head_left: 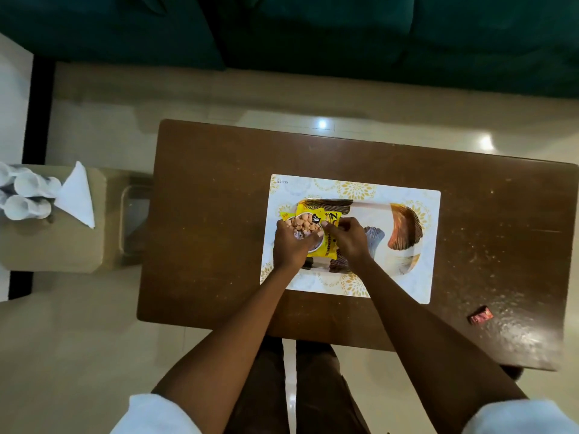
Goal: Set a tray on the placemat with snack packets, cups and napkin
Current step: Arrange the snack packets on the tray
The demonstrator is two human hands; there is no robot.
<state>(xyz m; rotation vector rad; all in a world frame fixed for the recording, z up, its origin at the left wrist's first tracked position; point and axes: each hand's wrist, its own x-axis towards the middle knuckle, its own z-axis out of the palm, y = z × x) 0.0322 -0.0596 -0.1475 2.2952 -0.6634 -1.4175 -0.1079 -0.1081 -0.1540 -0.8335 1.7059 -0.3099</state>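
A white placemat (354, 186) with gold flower prints lies on the brown table (206, 214). On it sits a white tray (404, 233) decorated with brown and blue leaf shapes. Yellow snack packets (308, 220) rest on the tray's left end. My left hand (289, 245) grips the packets from the left, and my right hand (347, 239) holds their right edge. White cups (26, 195) and a folded white napkin (76, 195) lie on a beige stool at far left.
A small red wrapper (480, 315) lies near the table's front right. The beige stool (56, 245) stands left of the table with a gap between. A dark green sofa (313, 36) runs along the far side. My legs are under the table's near edge.
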